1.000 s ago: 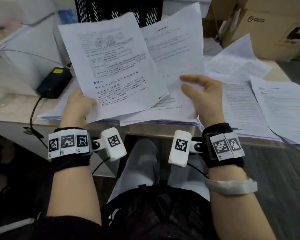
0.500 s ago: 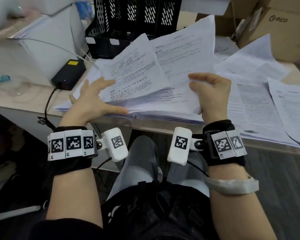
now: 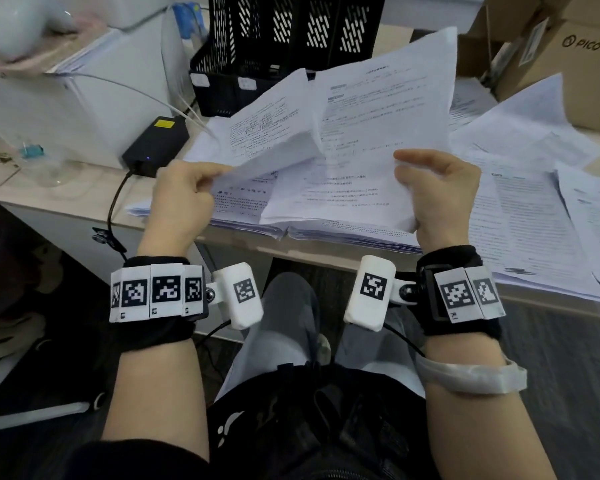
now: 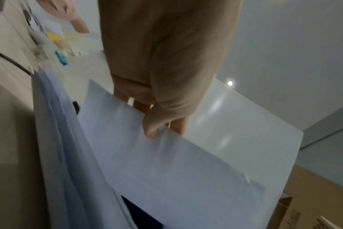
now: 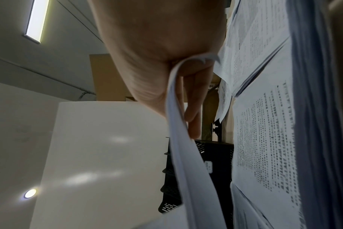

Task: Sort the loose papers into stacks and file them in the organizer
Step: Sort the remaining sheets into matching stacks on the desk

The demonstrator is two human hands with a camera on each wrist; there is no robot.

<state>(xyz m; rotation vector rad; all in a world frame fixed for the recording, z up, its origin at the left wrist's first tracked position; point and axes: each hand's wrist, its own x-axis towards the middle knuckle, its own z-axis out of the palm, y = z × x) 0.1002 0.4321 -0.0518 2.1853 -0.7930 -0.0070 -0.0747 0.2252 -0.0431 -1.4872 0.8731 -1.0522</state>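
My left hand [image 3: 201,181] pinches the left edge of one printed sheet [image 3: 267,133], raised a little off the stack of papers [image 3: 326,232] at the table's near edge. In the left wrist view the thumb presses that sheet [image 4: 166,162] against the fingers of the left hand [image 4: 153,127]. My right hand [image 3: 416,174] grips a thin sheaf of printed pages [image 3: 385,109] by its right edge, tilted up; its thumb lies on top and its fingers are hidden behind. The right wrist view shows the sheaf [image 5: 186,162] clamped in the right hand [image 5: 178,96]. The black mesh organizer [image 3: 274,39] stands behind the papers.
More loose printed sheets [image 3: 534,209] cover the table to the right. A cardboard box [image 3: 568,53] sits at the back right. A black power adapter [image 3: 156,143] with its cable lies left of the stack, beside a white box [image 3: 84,98].
Half a second ago my left hand lay open on the sheet; now it pinches the sheet's edge and lifts it. The right hand still holds its sheaf in place.
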